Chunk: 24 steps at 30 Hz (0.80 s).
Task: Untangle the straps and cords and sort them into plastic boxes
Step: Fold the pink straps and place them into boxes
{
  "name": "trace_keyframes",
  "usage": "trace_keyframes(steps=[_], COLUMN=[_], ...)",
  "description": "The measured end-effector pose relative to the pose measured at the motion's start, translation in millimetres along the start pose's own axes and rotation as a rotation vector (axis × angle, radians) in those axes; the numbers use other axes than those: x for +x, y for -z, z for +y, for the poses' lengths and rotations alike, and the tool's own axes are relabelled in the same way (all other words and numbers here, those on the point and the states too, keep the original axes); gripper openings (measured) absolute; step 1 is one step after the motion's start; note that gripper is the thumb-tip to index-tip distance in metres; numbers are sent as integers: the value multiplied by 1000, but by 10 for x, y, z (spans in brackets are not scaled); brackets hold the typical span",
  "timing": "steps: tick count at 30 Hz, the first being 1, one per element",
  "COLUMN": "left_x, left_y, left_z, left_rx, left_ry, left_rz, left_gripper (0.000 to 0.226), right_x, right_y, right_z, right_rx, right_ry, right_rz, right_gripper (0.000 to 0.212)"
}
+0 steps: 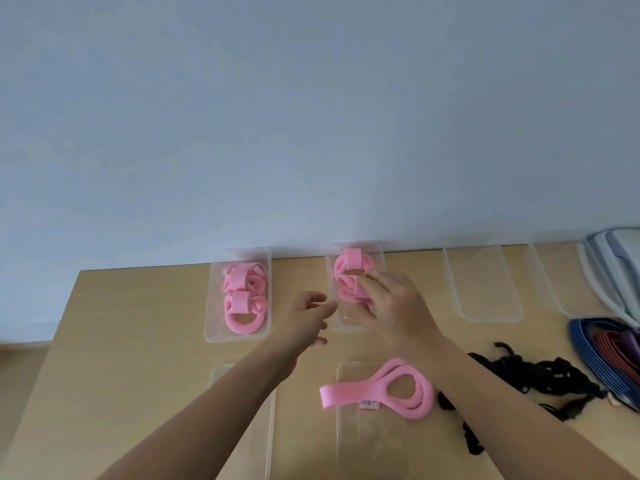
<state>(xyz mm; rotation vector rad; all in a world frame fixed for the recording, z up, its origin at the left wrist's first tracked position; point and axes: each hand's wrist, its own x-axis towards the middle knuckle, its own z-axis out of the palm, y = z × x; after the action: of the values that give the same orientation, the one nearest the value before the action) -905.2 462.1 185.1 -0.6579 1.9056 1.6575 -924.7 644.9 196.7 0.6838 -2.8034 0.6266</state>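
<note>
Two clear plastic boxes stand by the wall. The left box (211, 327) holds two rolled pink straps (244, 299). The middle box (346, 323) holds one rolled pink strap (353, 259) at its far end, and my right hand (391, 306) reaches into it, fingers curled on a second pink bundle (349, 289). My left hand (308, 317) hovers between the two boxes, fingers loosely spread, holding nothing. A loose pink strap (381, 389) lies looped over a near clear lid or box (370, 441).
Empty clear boxes (485, 306) stand to the right by the wall. A tangle of black cords (519, 372) lies right of my forearm. Blue, red and purple straps (602, 348) are coiled at the right edge. Another clear box (266, 445) sits near left.
</note>
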Motion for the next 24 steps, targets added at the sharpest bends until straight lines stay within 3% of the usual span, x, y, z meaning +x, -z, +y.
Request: trace_keyframes(steps=[2,5,9,12,14,16,18,20,24], left_x=[117,198,242,201,127,40,-51,-135,-219], left_y=[-74,-130,-158,-168,-186,-207,-238,-273,-354], left_z=[-21,-90,-152,-182,-227,-302,-413,-518,-641], left_rx=[73,98,197,330,355,368,448,572,713], left_ry=[-18,-49,-123,-234,-292,-337,-404,-486,-566], left_rz=[35,78,139,237,287,294,247,190,177], left_gripper=[35,34,30,31,25,18,12,15,43], right_x=[68,98,118,119,50,-108,-362,-669,-1160], right_y=[-136,-298,-437,-439,-382,-319,-259,-221,-164], right_z=[125,207,268,324,345,348,342,336,308], right_rx=[-62,-78,-7,33,69,80,82,60,-55], right_ry=[42,54,-3,3,-7,-53,-117,-161,-236], right_rz=[-34,-84,-195,-270,-201,-27,143,173,-117], right_gripper=[18,27,9,11,17,14,7,6,10])
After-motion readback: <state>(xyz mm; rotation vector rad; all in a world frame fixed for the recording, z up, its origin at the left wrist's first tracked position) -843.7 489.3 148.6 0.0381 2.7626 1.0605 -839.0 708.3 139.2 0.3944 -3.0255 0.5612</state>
